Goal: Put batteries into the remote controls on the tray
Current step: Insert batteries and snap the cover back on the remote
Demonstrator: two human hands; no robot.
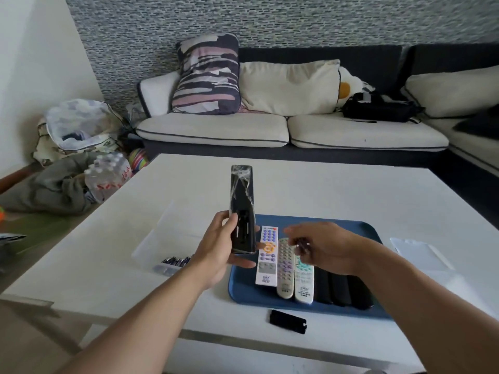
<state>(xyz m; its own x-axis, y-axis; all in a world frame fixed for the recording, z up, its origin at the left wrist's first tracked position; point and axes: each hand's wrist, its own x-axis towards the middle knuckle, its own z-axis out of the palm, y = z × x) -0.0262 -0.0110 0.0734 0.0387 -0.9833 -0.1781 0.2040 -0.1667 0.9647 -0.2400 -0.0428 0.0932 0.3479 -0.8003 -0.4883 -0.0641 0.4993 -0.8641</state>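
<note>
1. Nearest the camera, the black battery cover (287, 321) lies on the white table (351, 190), just in front of the blue tray (244, 292).
2. The left hand (220, 251) holds the black remote (242, 209) up on end over the table, back side to the camera, fingers and thumb clamped on its lower part; the battery bay looks open and empty.
3. The right hand (320, 247) hovers over the tray with curled fingers pinching something small and dark, probably a battery (302, 242), though blur makes that uncertain.
4. To do this step well, I judge the remote should be tilted flatter and held firm, the battery matched to the bay's polarity marks and pressed against the spring end first.
5. Spare batteries (175, 261) sit in a clear box (151, 244) on the left, near the holding hand.
6. On the tray lie three light remotes (285, 276) side by side, with darker ones partly hidden under the right forearm.
7. Beyond the table stands a sofa (270, 128) with cushions; bags and a pack of bottles (108, 174) clutter the floor at left.
</note>
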